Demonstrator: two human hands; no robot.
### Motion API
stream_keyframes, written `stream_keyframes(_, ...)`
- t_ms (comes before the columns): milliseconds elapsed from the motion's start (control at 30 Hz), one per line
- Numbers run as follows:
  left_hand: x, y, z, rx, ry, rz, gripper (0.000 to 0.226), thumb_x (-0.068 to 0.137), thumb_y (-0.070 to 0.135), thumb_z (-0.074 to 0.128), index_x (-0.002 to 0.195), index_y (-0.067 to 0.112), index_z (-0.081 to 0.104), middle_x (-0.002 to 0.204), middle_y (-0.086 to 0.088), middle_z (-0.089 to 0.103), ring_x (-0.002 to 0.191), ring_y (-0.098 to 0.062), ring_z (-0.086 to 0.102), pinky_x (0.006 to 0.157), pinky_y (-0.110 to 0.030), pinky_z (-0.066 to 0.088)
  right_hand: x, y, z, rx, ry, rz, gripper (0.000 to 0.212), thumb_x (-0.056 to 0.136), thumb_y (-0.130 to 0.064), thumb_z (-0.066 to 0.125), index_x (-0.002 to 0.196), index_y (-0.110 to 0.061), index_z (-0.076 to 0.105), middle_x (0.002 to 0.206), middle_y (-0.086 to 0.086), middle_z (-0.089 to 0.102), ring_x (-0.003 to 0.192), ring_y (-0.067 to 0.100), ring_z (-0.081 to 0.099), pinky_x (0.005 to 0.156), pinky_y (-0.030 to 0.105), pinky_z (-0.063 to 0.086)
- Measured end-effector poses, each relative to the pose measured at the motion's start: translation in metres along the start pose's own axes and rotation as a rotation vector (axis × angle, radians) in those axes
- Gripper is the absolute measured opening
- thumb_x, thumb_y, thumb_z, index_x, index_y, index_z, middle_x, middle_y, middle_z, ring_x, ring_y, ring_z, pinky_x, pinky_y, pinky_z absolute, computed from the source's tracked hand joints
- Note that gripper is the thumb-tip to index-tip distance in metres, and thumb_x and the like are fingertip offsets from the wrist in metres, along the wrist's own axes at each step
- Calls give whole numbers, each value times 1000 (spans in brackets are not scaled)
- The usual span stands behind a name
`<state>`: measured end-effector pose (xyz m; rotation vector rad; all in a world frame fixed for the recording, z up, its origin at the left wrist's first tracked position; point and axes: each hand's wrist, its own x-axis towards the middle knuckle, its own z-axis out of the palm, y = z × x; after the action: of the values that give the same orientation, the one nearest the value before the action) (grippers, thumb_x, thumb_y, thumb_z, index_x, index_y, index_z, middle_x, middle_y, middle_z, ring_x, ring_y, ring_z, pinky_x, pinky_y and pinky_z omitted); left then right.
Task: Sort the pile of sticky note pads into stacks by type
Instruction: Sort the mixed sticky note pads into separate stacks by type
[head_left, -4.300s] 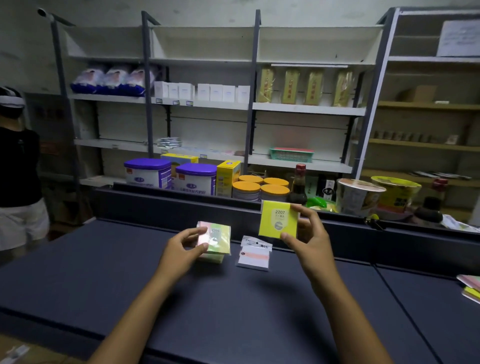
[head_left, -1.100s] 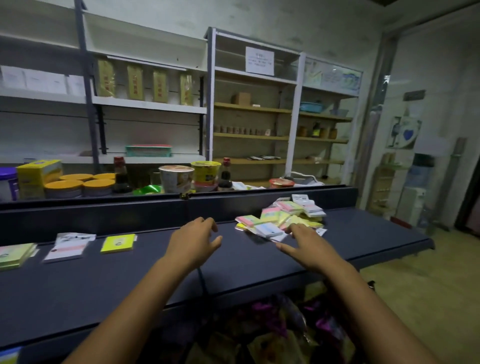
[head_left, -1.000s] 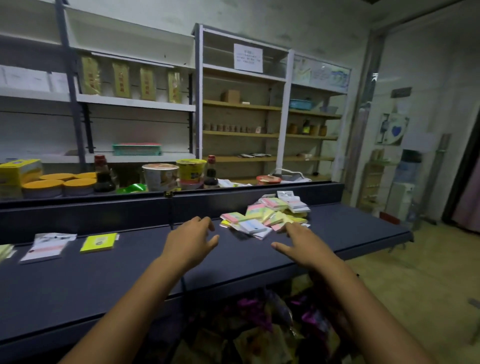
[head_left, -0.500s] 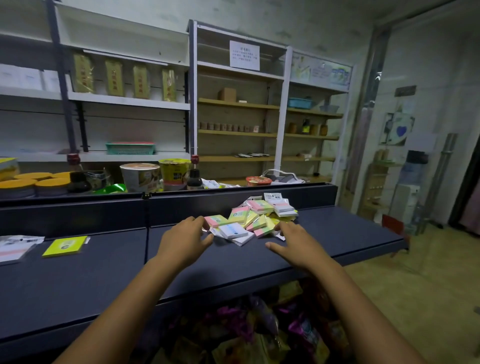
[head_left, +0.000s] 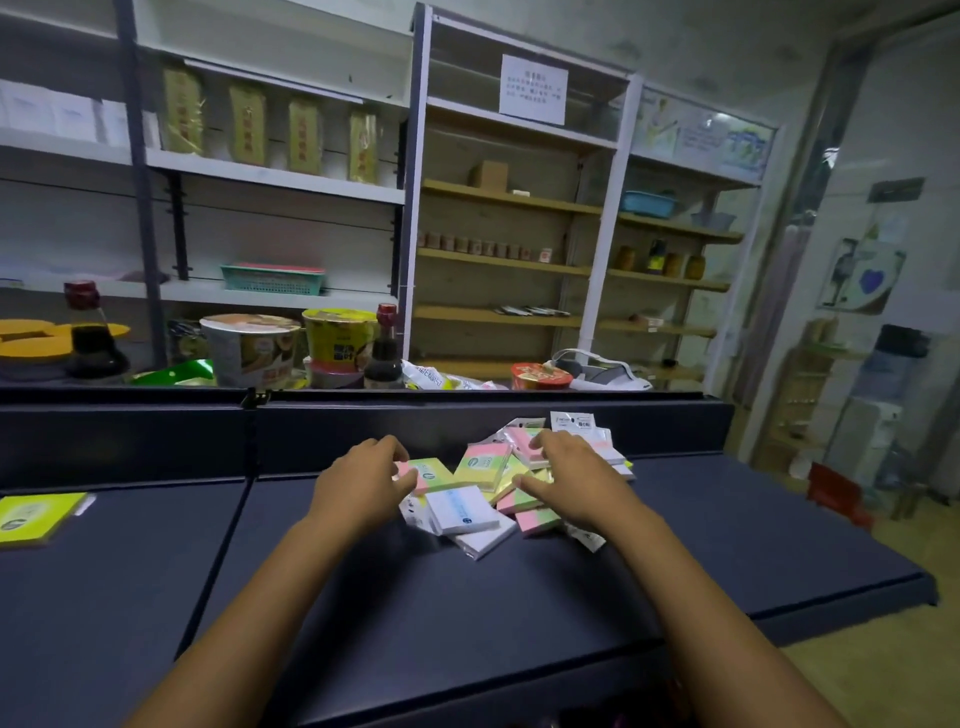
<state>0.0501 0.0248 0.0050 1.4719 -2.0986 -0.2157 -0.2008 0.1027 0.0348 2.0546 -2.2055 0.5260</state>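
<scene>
Here, left hand (head_left: 363, 480) fingers loosely curved, touching a pink-green pad (head_left: 428, 474); right hand (head_left: 574, 480) fingers spread over the pile of sticky note pads (head_left: 498, 488), frame centre, on dark counter (head_left: 727, 545). Yellow pad (head_left: 34, 517) far left.

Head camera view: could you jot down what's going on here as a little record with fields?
Place: dark counter in front of stocked shelves
Pile: sticky note pads heaped loosely and overlapping, in pink, green, yellow and white
Left hand: at the pile's left edge, fingers on a pink-and-green pad
Right hand: on top of the pile, fingers spread over it
Already sorted: one yellow-green pad lying apart at the far left
Progress: pile still largely unsorted
</scene>
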Motion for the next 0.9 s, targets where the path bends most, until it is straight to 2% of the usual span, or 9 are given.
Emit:
stream_keyframes(200, 32, -6, 27, -87, -40, -122, 29, 90, 42, 61, 115, 26, 58, 111, 5, 64, 97, -18, 61, 80, -34, 51, 48, 12, 21, 49, 18, -54, 51, 92, -53, 58, 131, -23, 48, 136, -2, 51, 126, 18, 46, 100, 38, 44)
stream_keyframes(300, 43, -12, 42, -99, -43, -185, 35, 90, 43, 62, 119, 24, 56, 117, 1, 60, 101, -18, 59, 83, -36, 51, 71, 14, 33, 87, 47, -88, 46, 92, -54, 57, 127, -25, 48, 128, -3, 52, 121, 17, 49, 93, 36, 46)
stream_keyframes(400, 52, -19, 56, -143, -67, -237, 52, 87, 48, 66, 127, 17, 52, 123, -4, 56, 107, -19, 58, 90, -39, 51, 89, 16, 42, 133, 64, -138, 44, 93, -53, 56, 127, -26, 49, 128, -5, 53, 116, 15, 51, 86, 32, 43)
stream_keyframes(533, 59, -27, 65, -255, -121, -303, 73, 78, 52, 76, 131, 8, 54, 127, -9, 55, 109, -20, 59, 92, -33, 50, 107, 23, 52, 184, 73, -186, 43, 94, -52, 55, 128, -25, 49, 129, -6, 53, 120, 14, 49, 89, 32, 44)
stream_keyframes(633, 63, -32, 70, -263, -186, -294, 61, 74, 56, 77, 113, 11, 67, 118, -15, 60, 100, -25, 65, 90, -39, 54, 120, 24, 55, 218, 95, -213, 41, 95, -52, 54, 127, -26, 49, 125, -7, 54, 119, 13, 49, 92, 34, 48)
stream_keyframes(700, 64, -35, 71, -301, -189, -296, 49, 74, 55, 79, 103, 17, 69, 115, -14, 62, 99, -24, 67, 91, -41, 55, 125, 25, 58, 248, 117, -220, 41, 95, -51, 55, 127, -26, 50, 124, -7, 55, 118, 13, 50, 94, 36, 48)
stream_keyframes(767, 65, -35, 72, -320, -162, -308, 47, 72, 53, 81, 104, 23, 65, 117, -8, 60, 99, -19, 65, 92, -39, 54, 127, 26, 63, 269, 138, -219, 40, 95, -50, 54, 126, -25, 50, 121, -7, 55, 115, 12, 51, 94, 36, 48)
stream_keyframes(900, 65, -33, 71, -419, -109, -301, 58, 70, 39, 87, 116, 19, 59, 119, -5, 59, 104, -17, 63, 90, -35, 55, 127, 28, 73, 316, 141, -199, 36, 95, -49, 54, 124, -26, 51, 119, -8, 54, 112, 10, 50, 94, 34, 48)
